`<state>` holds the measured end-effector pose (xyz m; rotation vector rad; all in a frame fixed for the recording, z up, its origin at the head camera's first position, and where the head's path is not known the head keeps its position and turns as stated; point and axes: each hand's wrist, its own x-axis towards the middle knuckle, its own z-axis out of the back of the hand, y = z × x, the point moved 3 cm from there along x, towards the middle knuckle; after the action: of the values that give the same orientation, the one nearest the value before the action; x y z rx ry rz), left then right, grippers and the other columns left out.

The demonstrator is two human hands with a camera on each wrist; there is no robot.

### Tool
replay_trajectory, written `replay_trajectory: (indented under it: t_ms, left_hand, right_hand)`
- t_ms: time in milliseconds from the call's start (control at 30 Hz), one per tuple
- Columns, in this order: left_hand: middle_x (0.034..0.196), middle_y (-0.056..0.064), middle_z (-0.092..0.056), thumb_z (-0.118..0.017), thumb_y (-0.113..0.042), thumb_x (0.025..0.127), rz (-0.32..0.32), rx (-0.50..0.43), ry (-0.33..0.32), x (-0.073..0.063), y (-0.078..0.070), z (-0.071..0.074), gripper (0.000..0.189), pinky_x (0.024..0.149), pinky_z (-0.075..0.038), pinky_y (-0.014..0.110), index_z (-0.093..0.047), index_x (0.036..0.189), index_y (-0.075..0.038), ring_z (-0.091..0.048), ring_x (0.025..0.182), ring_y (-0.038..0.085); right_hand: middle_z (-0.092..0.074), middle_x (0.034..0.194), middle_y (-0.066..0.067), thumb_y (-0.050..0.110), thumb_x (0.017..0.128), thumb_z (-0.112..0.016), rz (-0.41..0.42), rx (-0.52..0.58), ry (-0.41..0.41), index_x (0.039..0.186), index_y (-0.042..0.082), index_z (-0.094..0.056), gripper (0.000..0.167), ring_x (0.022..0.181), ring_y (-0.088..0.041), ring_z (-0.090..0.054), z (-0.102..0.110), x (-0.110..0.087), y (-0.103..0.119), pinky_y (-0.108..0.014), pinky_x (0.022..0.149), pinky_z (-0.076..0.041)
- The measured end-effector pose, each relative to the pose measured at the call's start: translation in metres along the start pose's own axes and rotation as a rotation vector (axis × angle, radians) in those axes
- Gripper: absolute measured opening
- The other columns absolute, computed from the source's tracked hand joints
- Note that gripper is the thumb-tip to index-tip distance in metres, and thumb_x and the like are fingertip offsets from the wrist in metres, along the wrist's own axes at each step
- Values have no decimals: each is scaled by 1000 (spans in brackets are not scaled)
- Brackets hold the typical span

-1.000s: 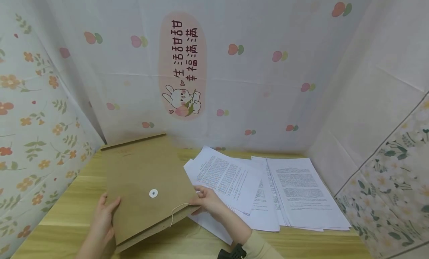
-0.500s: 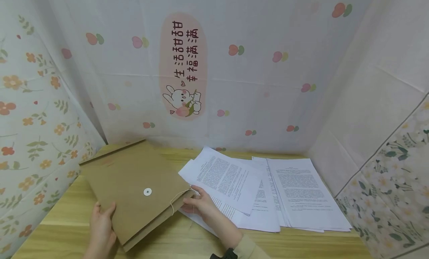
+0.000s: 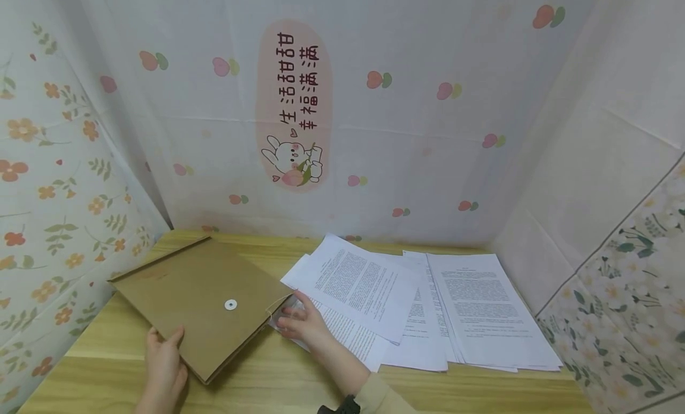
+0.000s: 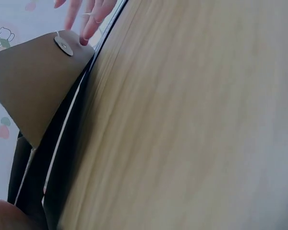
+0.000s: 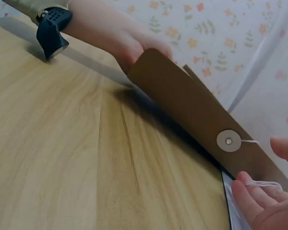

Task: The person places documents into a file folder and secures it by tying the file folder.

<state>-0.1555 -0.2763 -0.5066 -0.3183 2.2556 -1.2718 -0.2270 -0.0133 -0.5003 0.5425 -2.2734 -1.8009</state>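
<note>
A brown cardboard document folder (image 3: 192,313) lies aslant over the left half of the table, with a white round button (image 3: 230,305) on top. My left hand (image 3: 163,366) grips its near left edge, thumb on the upper face. At the right corner is my right hand (image 3: 307,325), thumb and fingers apart around the corner. A thin pale string (image 5: 264,184) lies across its fingers in the right wrist view. That view also shows a second round button (image 5: 228,141) on the folder's narrow side. Dark gaps between the folder's layers show in the left wrist view.
Loose printed sheets (image 3: 364,283) lie fanned out right of the folder, partly under the right hand. Farther right is a stack of printed papers (image 3: 481,307). Patterned cloth walls (image 3: 401,152) enclose the wooden table (image 3: 278,381) at the back and sides.
The folder has turned counterclockwise and come down toward the table, its far edge swinging left. My right hand has moved slightly left with its corner, and its thumb and fingers have parted.
</note>
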Motion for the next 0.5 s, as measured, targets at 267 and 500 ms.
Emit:
replay_trajectory:
  t_ms: [267,500]
  left_hand:
    - [115,-11,-41,-41,-12,102,11,223,49,11,0,3,28,87,-46,17,-23,121,-23,-51,92,-5]
    - [90,5,-52,-44,-12,99,59,510,168,18,-13,12,49,72,-54,23,-20,128,20,-58,70,7]
  right_hand:
    - [-48,133,-28,3,89,-63,16,-115,39,145,-3,-32,65,103,-34,-62,-4,5,6,-42,84,-53]
    - [-50,132,-24,8,91,-63,13,-223,25,143,-3,-37,59,105,-33,-61,-2,13,8,-39,82,-54]
